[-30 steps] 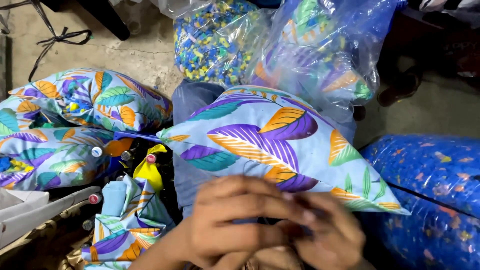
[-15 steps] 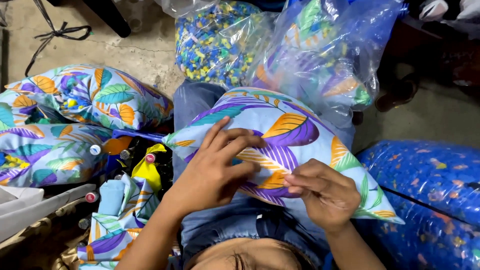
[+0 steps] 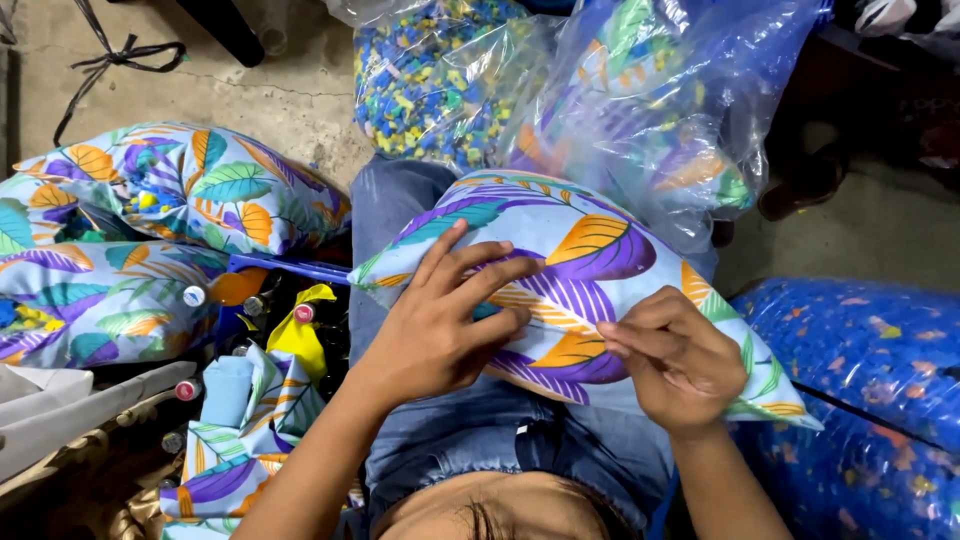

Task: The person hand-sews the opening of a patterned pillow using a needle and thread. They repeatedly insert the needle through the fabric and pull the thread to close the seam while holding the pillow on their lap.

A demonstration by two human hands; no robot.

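The right hand (image 3: 678,358) covers the leaf-print pillow's (image 3: 590,260) near edge, so whatever its pinched fingertips hold cannot be made out (too small); the blue foam-filled bag (image 3: 860,400) runs off the right edge

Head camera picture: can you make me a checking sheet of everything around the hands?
Surface: bare concrete floor, cracked.
Job's things: leaf-print pillow across the person's lap.
Clutter: two more leaf-print pillows on the left; folded matching fabric; thread spools.
Grippers: left hand flat on the pillow; right hand pinching its near edge.
Cables: black strap on the floor.
Surroundings: clear bags of foam bits; blue sack.
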